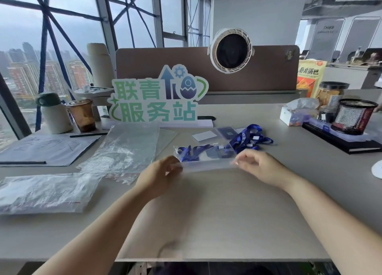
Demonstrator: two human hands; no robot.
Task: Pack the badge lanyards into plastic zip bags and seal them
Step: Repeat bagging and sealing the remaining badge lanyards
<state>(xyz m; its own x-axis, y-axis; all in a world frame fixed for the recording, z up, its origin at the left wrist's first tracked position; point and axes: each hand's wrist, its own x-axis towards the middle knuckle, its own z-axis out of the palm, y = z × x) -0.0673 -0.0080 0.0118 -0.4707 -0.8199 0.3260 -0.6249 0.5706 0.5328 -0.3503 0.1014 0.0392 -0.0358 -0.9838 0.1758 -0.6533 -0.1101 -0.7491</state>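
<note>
At mid-bench, both hands are working the near edge of a clear zip bag [206, 161]. Left hand [159, 175] is pinching the bag's left end between thumb and fingertips; right hand [258, 167] is pinching the right end, fingers curled, thumb and forefinger pressed together on the plastic. The strip between the two hands is being held taut, slightly off the bench [206, 223]. Whether the seal is closed cannot be told; the edge is blurred.

Inside the bag, a blue lanyard [192, 150] is lying coiled toward the left, with a dark badge holder [215, 152] beside it toward the right.

Just beyond the bag's right corner, a loose pile of blue lanyards [250, 139] is sitting on the bench, touching or overlapping the bag's far edge. A separate badge sleeve [227, 133] and a white card [203, 135] are lying just behind.

Left of the hands, empty plastic bags [128, 148] are lying spread flat, with another stack of bags [43, 192] nearer the left edge. Sheets of paper [45, 148] with a black pen [22, 162] are lying farther left.

At the back, a green-lettered sign [157, 101] is standing upright. A drink cup [82, 115] and a flask [53, 113] are standing to its left; a mesh pen holder [355, 116] and a tissue pack [295, 114] are sitting far right.
</note>
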